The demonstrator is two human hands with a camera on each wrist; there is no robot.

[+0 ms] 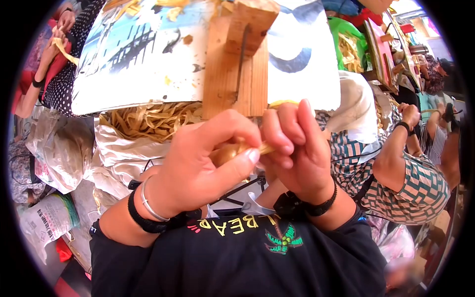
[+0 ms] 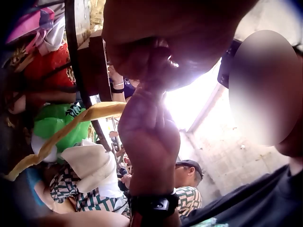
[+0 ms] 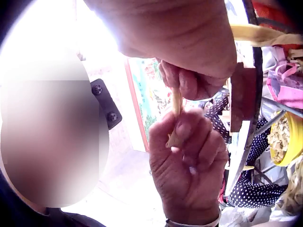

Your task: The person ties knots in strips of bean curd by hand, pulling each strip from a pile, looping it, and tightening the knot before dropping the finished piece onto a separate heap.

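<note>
My left hand [image 1: 190, 161], with a silver bangle and a black band at its wrist, grips a yellow-tan coiled strip [image 1: 225, 154] between thumb and curled fingers in the head view. Close beside it, my right hand [image 1: 304, 148] has its fingers curled at the end of this strip. Between the two hands a short length of the strip [image 3: 176, 101] shows in the right wrist view. A long flat tail of strip [image 2: 78, 122] trails from the right hand [image 2: 150, 127] in the left wrist view. Most of the coil is hidden by the fingers.
Ahead stands a board table [image 1: 183, 89] bearing a wooden block stand [image 1: 213, 74] with a metal rod. A heap of similar strips [image 1: 153, 119] lies below its near edge. Other people sit on both sides. A green bag [image 1: 339, 34] holds more pieces at the right.
</note>
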